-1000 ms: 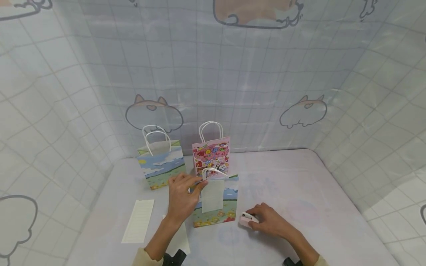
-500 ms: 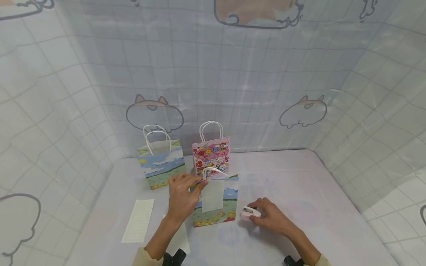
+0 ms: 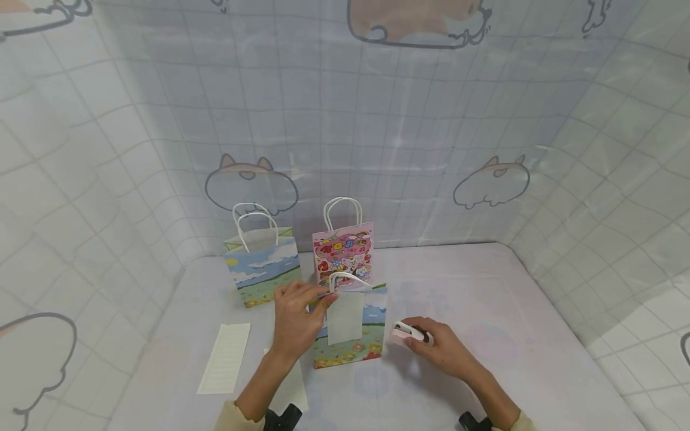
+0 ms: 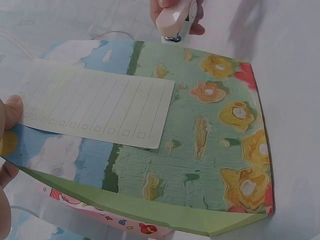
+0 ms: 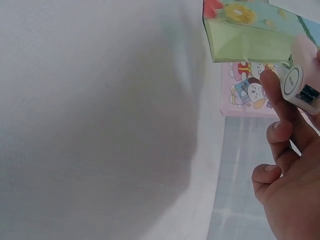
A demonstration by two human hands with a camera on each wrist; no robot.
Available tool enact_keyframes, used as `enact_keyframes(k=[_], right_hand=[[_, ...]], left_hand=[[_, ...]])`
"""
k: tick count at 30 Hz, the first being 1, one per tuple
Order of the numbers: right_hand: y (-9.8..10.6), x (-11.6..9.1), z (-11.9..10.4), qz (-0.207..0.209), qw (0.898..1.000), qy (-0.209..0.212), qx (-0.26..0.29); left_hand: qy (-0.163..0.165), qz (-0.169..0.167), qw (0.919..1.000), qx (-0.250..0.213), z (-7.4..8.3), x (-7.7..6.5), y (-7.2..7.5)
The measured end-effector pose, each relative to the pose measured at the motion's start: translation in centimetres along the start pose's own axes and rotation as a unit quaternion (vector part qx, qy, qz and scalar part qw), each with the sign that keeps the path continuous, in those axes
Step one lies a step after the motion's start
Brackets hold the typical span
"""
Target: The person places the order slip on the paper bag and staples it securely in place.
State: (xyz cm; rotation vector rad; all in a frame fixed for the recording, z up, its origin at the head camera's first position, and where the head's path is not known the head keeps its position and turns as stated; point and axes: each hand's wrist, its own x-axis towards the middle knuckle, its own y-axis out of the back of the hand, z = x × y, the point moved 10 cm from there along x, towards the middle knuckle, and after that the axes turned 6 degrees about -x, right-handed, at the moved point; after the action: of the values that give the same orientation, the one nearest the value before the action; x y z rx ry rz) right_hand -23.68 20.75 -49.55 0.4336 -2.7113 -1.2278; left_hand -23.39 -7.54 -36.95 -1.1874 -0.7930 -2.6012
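A paper gift bag (image 3: 372, 335) painted with sky, grass and flowers stands upright at the middle of the table. My left hand (image 3: 296, 320) pinches a lined paper sheet (image 3: 345, 318) against the bag's upper left edge, below the white handles. In the left wrist view the sheet (image 4: 100, 107) shows ruled lines and a row of small checkboxes. My right hand (image 3: 439, 347) holds a small pink and white stapler (image 3: 406, 332) just right of the bag, raised off the table. The right wrist view shows the stapler (image 5: 302, 75) between thumb and fingers.
Behind stand a second landscape gift bag (image 3: 264, 266) at left and a pink cartoon gift bag (image 3: 345, 248). One lined sheet (image 3: 223, 359) lies at the left of the table; another sheet (image 3: 291, 389) lies partly under my left forearm.
My right hand has lifted the stapler from the table, moving it up and slightly away from me. The left hand, the sheet and the bag have stayed in place.
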Motion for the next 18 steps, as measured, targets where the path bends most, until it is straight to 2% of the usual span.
enact_keyframes(k=[10, 18], right_hand=[[1.2, 0.0, -0.9, 0.041, 0.998, 0.04, -0.023], [3.3, 0.0, -1.9, 0.096, 0.993, 0.063, -0.018]], left_hand=[[-0.004, 0.003, 1.0, 0.003, 0.1, 0.1, 0.1], [-0.005, 0.004, 1.0, 0.0, 0.1, 0.0, 0.0]])
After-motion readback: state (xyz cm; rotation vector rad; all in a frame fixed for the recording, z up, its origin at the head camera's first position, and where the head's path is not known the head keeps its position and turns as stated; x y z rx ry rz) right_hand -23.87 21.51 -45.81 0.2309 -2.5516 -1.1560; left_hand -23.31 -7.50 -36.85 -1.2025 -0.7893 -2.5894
